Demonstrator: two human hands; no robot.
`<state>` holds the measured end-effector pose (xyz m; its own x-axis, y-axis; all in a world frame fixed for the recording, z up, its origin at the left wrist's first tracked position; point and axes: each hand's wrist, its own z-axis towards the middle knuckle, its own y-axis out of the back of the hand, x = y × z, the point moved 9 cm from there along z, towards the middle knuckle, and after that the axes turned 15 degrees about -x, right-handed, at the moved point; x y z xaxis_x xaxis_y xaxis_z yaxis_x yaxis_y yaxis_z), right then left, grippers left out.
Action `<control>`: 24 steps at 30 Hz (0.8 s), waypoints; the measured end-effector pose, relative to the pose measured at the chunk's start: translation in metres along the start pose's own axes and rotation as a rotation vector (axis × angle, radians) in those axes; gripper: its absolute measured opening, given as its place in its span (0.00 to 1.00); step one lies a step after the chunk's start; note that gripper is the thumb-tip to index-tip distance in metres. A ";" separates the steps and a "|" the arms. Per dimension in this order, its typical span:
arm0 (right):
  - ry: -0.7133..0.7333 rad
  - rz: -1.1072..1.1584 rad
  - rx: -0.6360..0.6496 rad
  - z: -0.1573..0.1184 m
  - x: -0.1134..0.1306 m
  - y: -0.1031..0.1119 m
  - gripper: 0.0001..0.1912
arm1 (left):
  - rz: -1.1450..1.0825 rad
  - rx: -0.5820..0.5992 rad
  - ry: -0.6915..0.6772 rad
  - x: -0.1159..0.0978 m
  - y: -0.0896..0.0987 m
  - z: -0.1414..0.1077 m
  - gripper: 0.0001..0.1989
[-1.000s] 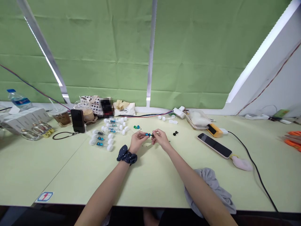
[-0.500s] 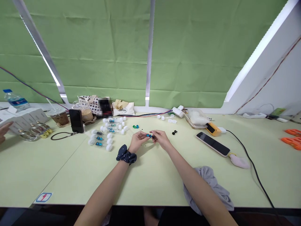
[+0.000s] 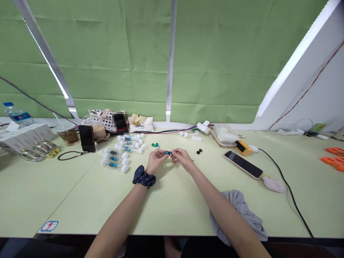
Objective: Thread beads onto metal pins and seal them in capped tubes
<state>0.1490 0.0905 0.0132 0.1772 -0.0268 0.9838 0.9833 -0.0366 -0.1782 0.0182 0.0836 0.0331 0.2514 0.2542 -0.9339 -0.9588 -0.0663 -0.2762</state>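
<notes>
Between my two hands is a small shiny blue metallic piece [image 3: 168,152], pinched at the fingertips above the table. My left hand [image 3: 157,159] is closed on its left end. The fingers of my right hand [image 3: 182,158] are closed at its right end and partly hide it. Just beyond my left hand lie small green and blue shiny pieces [image 3: 155,144]. Clear tubes with white caps [image 3: 118,165], several with blue parts inside, are grouped left of that hand. Small round black pieces [image 3: 199,152] lie to the right of my right hand.
Loose white caps [image 3: 197,138] lie at the back. On the right are a phone [image 3: 243,164], a yellow device [image 3: 243,147], a black cable [image 3: 287,186] and orange scissors [image 3: 333,163]. A grey cloth [image 3: 239,211] lies under my right forearm. Drinks and an upright phone [image 3: 87,138] stand left.
The blue piece and my fingertips have shifted slightly left and up; the dark part seen at its right end no longer shows. Another person's hand has left the left edge.
</notes>
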 end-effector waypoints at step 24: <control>0.038 -0.023 -0.130 0.003 0.002 0.013 0.20 | 0.022 0.103 -0.013 0.003 -0.013 -0.008 0.14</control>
<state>0.1624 0.0933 0.0126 0.1502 -0.0621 0.9867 0.9731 -0.1670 -0.1587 0.0327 0.0777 0.0323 0.2290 0.2663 -0.9363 -0.9728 0.0277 -0.2300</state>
